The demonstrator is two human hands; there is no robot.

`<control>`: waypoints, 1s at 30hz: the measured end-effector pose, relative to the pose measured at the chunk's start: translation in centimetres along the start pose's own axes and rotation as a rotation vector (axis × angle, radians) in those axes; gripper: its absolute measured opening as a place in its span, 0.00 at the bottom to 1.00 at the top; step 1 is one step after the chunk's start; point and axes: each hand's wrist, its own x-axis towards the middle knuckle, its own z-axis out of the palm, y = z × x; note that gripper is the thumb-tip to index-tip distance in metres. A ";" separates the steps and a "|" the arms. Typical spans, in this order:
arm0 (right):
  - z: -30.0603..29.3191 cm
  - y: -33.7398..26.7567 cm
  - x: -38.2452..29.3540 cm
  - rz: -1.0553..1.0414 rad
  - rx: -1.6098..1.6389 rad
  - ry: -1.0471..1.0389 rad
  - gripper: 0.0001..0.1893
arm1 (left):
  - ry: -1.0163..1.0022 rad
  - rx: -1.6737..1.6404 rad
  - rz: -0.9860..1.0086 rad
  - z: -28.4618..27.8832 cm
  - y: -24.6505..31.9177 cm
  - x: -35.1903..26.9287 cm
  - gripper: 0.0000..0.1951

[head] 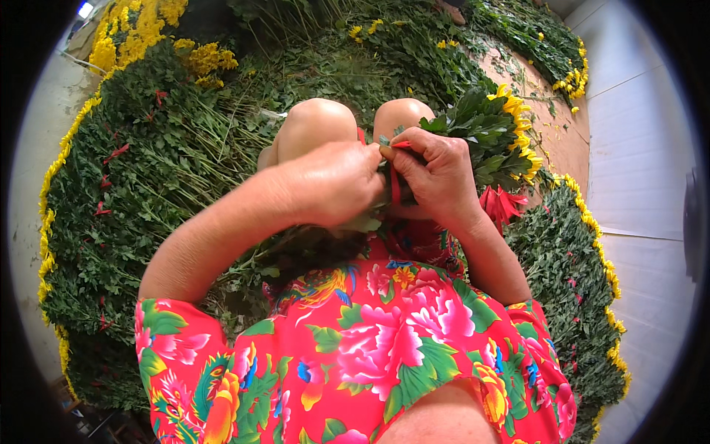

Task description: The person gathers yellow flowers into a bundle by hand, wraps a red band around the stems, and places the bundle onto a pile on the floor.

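Note:
A bunch of yellow chrysanthemums [488, 133] lies across my lap, its flower heads pointing right and its stems mostly hidden beneath my hands. Around the stems runs a red ribbon [395, 186]. My left hand [441, 166] pinches a red ribbon end between thumb and finger. Curled close beside it, my right hand [346, 183] meets it at the ribbon, its fingertips partly hidden. A cluster of red ribbon strips [502, 204] hangs just right of my left wrist.
Stacked chrysanthemum bunches with red ties [127, 183] rise at the left; another stack [571, 288] stands at the right. Loose stems and leaves [327, 72] cover the ground ahead. A pale wall [632, 166] borders the right side. Part of another person's foot [452, 12] shows at the top.

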 end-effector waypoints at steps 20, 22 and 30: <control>-1.0 -0.9 -1.9 0.377 0.637 -0.009 0.03 | 0.124 -1.006 0.077 0.0 -2.4 0.4 0.18; -1.0 -0.5 -1.9 0.324 0.655 0.004 0.02 | 0.120 -1.087 0.045 0.6 -1.8 0.5 0.18; 0.3 -0.3 -1.5 0.128 0.632 0.151 0.03 | 0.150 -1.089 0.134 1.5 -0.9 -0.2 0.08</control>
